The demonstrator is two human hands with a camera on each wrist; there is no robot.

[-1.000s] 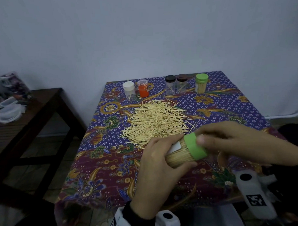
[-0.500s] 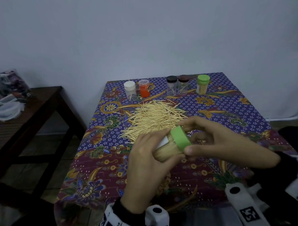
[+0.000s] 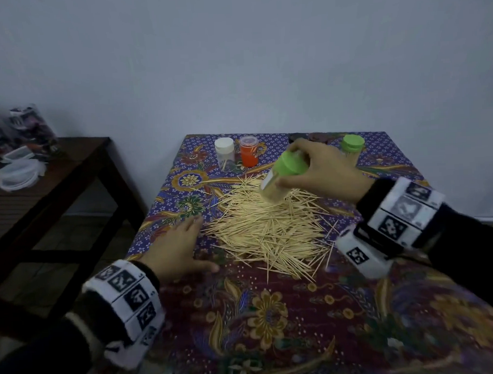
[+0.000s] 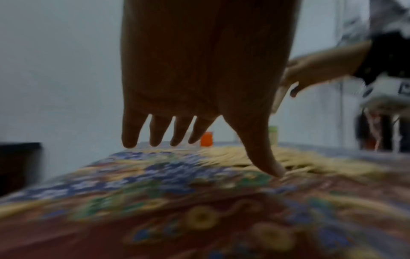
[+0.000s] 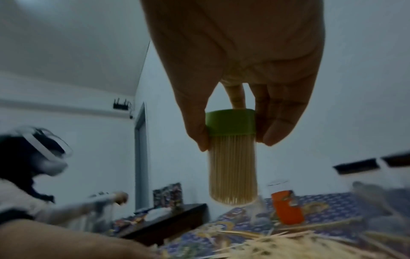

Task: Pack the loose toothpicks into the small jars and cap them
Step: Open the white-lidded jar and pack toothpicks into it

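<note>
My right hand (image 3: 318,166) grips a clear jar (image 3: 279,179) packed full of toothpicks by its green cap (image 3: 291,163), holding it in the air over the far side of the loose toothpick pile (image 3: 269,228). The right wrist view shows thumb and fingers (image 5: 277,126) round the green cap (image 5: 230,122), the full jar (image 5: 233,171) hanging below. My left hand (image 3: 177,246) lies flat with straight fingers on the tablecloth at the pile's left edge; its thumb (image 4: 266,157) touches the toothpicks (image 4: 299,161).
A white-capped jar (image 3: 225,152), an orange jar (image 3: 249,151) and another green-capped jar (image 3: 352,148) stand along the table's far edge. The patterned tablecloth (image 3: 274,327) covers the table. A dark side table (image 3: 55,178) with plastic containers stands to the left.
Both hands held the green-capped jar near the front; now the left hand has let go and dropped to the cloth, and the right hand has carried the jar toward the far jars.
</note>
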